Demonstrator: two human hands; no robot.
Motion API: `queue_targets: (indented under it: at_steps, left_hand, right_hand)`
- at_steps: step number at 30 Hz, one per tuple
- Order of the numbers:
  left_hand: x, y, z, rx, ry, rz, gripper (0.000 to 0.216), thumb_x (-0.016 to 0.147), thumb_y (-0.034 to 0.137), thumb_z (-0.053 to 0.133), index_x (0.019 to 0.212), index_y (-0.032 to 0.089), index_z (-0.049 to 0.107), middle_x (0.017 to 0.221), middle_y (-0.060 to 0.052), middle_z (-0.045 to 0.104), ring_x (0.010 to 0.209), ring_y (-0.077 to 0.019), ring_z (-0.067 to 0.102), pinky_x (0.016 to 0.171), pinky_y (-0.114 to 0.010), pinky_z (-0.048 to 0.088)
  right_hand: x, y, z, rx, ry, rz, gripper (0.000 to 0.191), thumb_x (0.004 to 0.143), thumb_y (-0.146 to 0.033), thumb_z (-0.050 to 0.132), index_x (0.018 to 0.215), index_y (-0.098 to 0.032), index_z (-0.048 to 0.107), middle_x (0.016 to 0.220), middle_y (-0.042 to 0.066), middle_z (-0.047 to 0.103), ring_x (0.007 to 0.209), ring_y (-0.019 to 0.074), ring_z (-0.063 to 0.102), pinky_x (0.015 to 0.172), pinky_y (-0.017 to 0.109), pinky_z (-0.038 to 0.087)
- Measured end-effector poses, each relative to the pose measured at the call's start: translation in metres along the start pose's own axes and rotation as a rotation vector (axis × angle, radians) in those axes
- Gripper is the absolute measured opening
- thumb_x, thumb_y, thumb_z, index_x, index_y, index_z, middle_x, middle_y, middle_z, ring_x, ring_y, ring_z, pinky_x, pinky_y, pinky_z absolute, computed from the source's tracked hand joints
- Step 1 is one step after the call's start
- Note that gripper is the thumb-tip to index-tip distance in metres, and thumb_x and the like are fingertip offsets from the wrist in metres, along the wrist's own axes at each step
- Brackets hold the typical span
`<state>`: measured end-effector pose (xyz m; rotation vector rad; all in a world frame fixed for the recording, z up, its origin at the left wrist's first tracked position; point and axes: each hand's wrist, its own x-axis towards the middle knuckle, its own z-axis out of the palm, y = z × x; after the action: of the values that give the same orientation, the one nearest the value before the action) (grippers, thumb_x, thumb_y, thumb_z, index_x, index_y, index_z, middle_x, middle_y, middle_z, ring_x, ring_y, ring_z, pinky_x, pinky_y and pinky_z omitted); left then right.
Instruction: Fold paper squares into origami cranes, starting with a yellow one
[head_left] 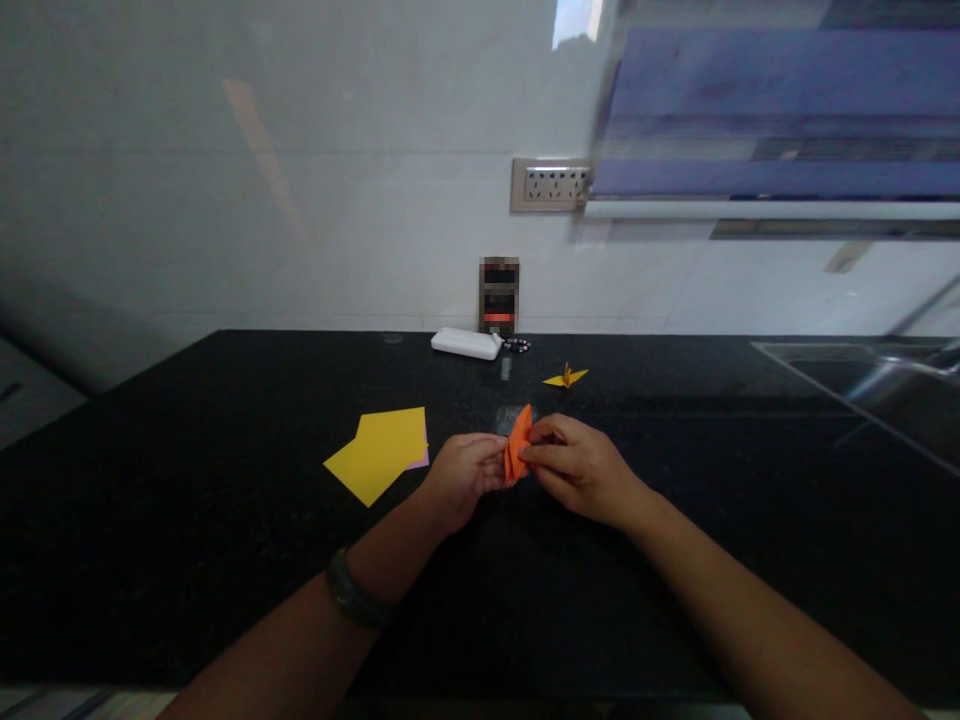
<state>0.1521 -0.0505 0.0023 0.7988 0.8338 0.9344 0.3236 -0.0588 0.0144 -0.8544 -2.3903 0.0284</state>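
Observation:
Between my two hands is a small piece of folded orange paper [519,446], narrow and pointed at its upper end. My left hand [466,478] pinches it from the left side, thumb on top. On the other side, the fingertips of my right hand [586,468] grip its right edge. Behind the hands a finished yellow paper crane [567,377] stands on the dark counter with its wings spread. To the left of my left hand lie yellow paper sheets [382,452], overlapping, with a pink sheet [420,460] showing at their edge.
A white box-shaped device [466,343] with a beaded strap [516,345] lies near the wall. Behind it a small dark upright object [499,295], pixelated, leans there. A metal sink [885,375] is set into the black counter [225,560] at right. A socket panel [551,185] is on the wall.

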Motion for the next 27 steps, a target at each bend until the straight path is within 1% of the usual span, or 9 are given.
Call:
queue_targets:
  at_steps: [5,7,9,11,13,15,17,21,27]
  left_hand:
    - [-0.002,-0.002,0.002,0.073,0.003,0.047,0.022,0.064,0.031,0.066,0.074,0.011,0.066,0.070,-0.004,0.064,0.060,-0.0091,0.057,0.060,-0.022,0.045]
    - [-0.003,-0.002,0.002,0.111,-0.029,0.058,0.024,0.061,0.030,0.069,0.075,0.011,0.067,0.071,-0.004,0.065,0.061,-0.0085,0.056,0.060,-0.020,0.044]
    - [-0.003,-0.002,0.002,0.112,-0.037,0.066,0.025,0.062,0.032,0.068,0.074,0.011,0.067,0.070,-0.004,0.064,0.060,-0.0085,0.056,0.060,-0.020,0.044]
    - [-0.003,-0.002,0.002,0.102,-0.025,0.078,0.025,0.063,0.034,0.067,0.073,0.011,0.066,0.069,-0.004,0.064,0.061,-0.0089,0.057,0.060,-0.021,0.045]
    - [-0.003,-0.002,0.002,0.100,-0.004,0.086,0.026,0.064,0.035,0.066,0.074,0.011,0.066,0.070,-0.004,0.064,0.063,-0.0098,0.058,0.061,-0.021,0.045]
    - [-0.003,-0.001,0.003,0.114,0.016,0.094,0.026,0.064,0.035,0.066,0.076,0.012,0.066,0.071,-0.004,0.064,0.064,-0.0104,0.059,0.060,-0.021,0.046]
    - [-0.004,-0.001,0.004,0.155,0.022,0.109,0.027,0.066,0.036,0.064,0.079,0.013,0.066,0.071,-0.004,0.064,0.064,-0.0104,0.059,0.059,-0.021,0.046]
    - [-0.006,0.000,0.006,0.269,0.023,0.141,0.029,0.069,0.037,0.060,0.085,0.013,0.066,0.071,-0.004,0.064,0.061,-0.0104,0.058,0.057,-0.021,0.046]
    - [-0.004,-0.003,0.007,0.419,0.006,0.238,0.028,0.074,0.032,0.054,0.089,0.011,0.065,0.064,-0.002,0.060,0.055,-0.0099,0.055,0.052,-0.021,0.044]
  right_hand:
    - [0.000,-0.003,0.002,-0.031,-0.048,-0.008,0.023,0.079,-0.017,0.048,0.095,-0.022,0.063,0.088,0.007,0.055,0.078,0.0156,0.051,0.064,0.027,0.041]
    - [0.000,-0.005,0.004,0.076,-0.019,-0.004,0.022,0.079,-0.015,0.047,0.092,-0.022,0.063,0.087,0.006,0.055,0.078,0.0148,0.051,0.065,0.027,0.042]
    - [0.001,-0.007,0.009,0.254,0.070,0.040,0.019,0.078,-0.014,0.047,0.087,-0.021,0.063,0.084,0.005,0.056,0.077,0.0136,0.053,0.065,0.027,0.043]
    - [0.001,-0.008,0.014,0.434,0.194,0.187,0.012,0.077,-0.015,0.049,0.082,-0.019,0.060,0.078,0.004,0.057,0.073,0.0128,0.055,0.064,0.026,0.044]
    - [0.003,-0.008,0.018,0.562,0.277,0.445,0.005,0.077,-0.021,0.052,0.077,-0.017,0.055,0.069,0.002,0.057,0.062,0.0113,0.054,0.056,0.024,0.043]
    - [0.004,-0.008,0.022,0.671,0.219,0.618,0.012,0.075,-0.029,0.055,0.073,-0.017,0.053,0.064,0.000,0.056,0.054,0.0103,0.051,0.048,0.022,0.041]
    - [0.006,-0.009,0.023,0.755,0.128,0.690,0.018,0.073,-0.034,0.057,0.073,-0.016,0.054,0.063,0.000,0.056,0.051,0.0096,0.049,0.044,0.021,0.038]
    - [0.007,-0.009,0.022,0.888,0.073,0.714,0.021,0.071,-0.035,0.057,0.078,-0.016,0.057,0.064,0.001,0.058,0.051,0.0092,0.049,0.043,0.020,0.037]
    - [0.006,-0.008,0.022,0.975,0.114,0.751,0.021,0.069,-0.035,0.060,0.065,-0.015,0.056,0.060,0.000,0.056,0.047,0.0073,0.046,0.042,0.020,0.037]
